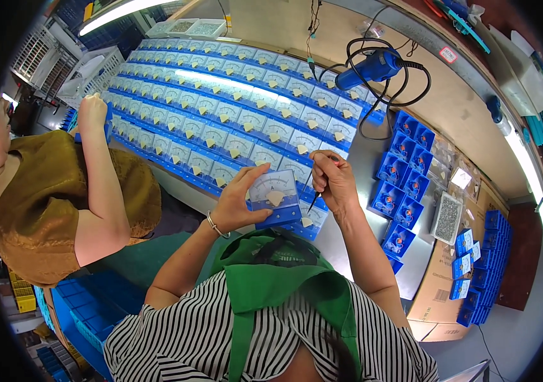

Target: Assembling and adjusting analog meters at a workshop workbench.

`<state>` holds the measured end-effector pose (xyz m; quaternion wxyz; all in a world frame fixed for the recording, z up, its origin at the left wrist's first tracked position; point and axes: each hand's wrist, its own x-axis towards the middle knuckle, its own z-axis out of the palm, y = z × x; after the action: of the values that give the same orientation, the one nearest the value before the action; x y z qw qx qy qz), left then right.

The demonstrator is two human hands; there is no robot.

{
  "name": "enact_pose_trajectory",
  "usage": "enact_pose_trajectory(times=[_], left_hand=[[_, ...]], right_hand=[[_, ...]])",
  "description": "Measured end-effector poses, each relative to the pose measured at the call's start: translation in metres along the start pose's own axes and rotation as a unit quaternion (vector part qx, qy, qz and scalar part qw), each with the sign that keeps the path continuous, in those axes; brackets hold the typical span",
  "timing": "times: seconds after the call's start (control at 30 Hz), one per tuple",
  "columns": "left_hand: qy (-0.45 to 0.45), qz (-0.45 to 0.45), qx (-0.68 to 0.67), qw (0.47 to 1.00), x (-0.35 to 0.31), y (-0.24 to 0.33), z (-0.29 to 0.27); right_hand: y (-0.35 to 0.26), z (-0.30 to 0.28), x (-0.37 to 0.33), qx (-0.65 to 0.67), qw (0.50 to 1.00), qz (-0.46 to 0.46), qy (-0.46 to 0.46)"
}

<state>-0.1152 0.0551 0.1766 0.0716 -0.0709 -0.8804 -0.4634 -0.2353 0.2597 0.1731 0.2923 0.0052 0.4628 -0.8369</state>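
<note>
The left hand (236,202) grips a blue, clear-fronted meter (278,183) by its sides, in front of the chest; the right hand (335,181) pinches a slim dark tool (314,202) just beside it. Working well here likely means holding the meter firmly and keeping the tool's point (easily a scratcher) off the clear face.

Worn on the person's head, the left fisheye camera is looking steeply down and forward, taking in the striped shirt (201,318) close below, the left hand (236,204) and right hand (335,181) near mid-view, and the workbench (419,256) spreading beyond them, while straight edges are bending toward the rim.
</note>
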Motion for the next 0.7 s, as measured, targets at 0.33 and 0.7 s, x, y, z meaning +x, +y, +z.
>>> enact_pose_trajectory(times=[0.33, 0.7], left_hand=[[-0.007, 0.000, -0.007, 1.000, 0.007, 0.003, 0.006], [-0.016, -0.005, -0.015, 1.000, 0.011, 0.002, 0.009]], right_hand=[[-0.001, -0.014, -0.001, 0.023, 1.000, -0.003, -0.011], [-0.004, -0.012, 0.001, 0.003, 1.000, -0.001, 0.000]])
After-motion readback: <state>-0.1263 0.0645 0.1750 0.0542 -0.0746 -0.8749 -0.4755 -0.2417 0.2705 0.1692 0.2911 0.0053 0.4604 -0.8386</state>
